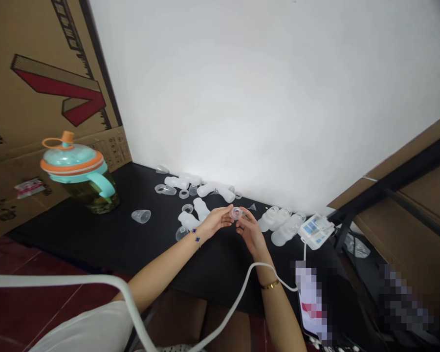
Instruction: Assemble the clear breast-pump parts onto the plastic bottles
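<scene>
Two bare hands are held close together above the black table (154, 247), with one clear ring (236, 213) pinched at the meeting of their fingertips. The left side of the ring is gripped by the thumb and fingers of the left hand (217, 220), and its right side by those of the right hand (251, 231); whether a second clear piece is also held in the right fingers cannot be told. No long axis is offered by so round a thing: its opening is faced roughly toward the head camera, and it is set between the hands, with neither clearly nearer.

Just beyond the right fingertips, apart from them, a small clear funnel-shaped piece (252, 207) is seen on the table. Beside the left hand a white bottle (201, 209) is laid on its side, its long axis slanted from upper left to lower right. To the right of the right hand, more white bottles (284, 231) are grouped, their clear ends pointed up and to the right
</scene>
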{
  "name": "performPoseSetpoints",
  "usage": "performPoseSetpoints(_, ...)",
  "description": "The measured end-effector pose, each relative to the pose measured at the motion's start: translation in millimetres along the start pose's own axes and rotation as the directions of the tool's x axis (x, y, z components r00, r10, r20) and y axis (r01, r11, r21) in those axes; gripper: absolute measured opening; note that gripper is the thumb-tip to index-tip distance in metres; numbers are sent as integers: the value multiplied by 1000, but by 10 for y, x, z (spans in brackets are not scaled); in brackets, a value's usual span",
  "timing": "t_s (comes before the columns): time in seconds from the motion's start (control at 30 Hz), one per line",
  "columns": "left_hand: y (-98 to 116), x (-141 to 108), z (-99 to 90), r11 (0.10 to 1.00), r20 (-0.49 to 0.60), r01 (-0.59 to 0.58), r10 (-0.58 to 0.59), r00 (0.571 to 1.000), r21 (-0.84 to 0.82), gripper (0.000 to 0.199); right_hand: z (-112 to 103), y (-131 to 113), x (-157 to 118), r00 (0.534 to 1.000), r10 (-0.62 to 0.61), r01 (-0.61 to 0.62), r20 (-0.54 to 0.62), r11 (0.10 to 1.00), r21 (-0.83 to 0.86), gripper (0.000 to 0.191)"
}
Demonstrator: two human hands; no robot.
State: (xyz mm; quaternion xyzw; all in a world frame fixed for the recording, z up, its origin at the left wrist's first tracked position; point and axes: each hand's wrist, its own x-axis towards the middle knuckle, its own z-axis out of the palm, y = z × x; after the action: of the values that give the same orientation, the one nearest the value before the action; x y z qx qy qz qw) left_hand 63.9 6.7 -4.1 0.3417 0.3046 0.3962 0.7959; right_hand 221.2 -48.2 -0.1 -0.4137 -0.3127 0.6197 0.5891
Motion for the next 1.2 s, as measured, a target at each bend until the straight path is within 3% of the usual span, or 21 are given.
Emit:
performPoseSetpoints(0.17,-7,1,20,996,-13,71,-71,997,-55,29,-17,23,36,998,9,-10,-60,1000,-10,46)
performPoseSetpoints(0.47,-47,36,-31,996,1,73,-73,997,-50,23,-27,22,40,998,7,-10,-61,999,-35,43)
performPoseSetpoints(0.8,-22,21,18,969,-25,183,-189,982,-166,13,-5,9,22,990,-108,95,-86,986,-140,50)
performPoseSetpoints(1.03,-13,-6,9,982,8,151,-151,989,-113,14,8,8,11,988,-130,115,-86,980,-160,46)
performPoseSetpoints(1.2,-17,-18,10,998,45,45,-48,998,51,26,-9,39,24,980,-176,154,-91,966,-206,45)
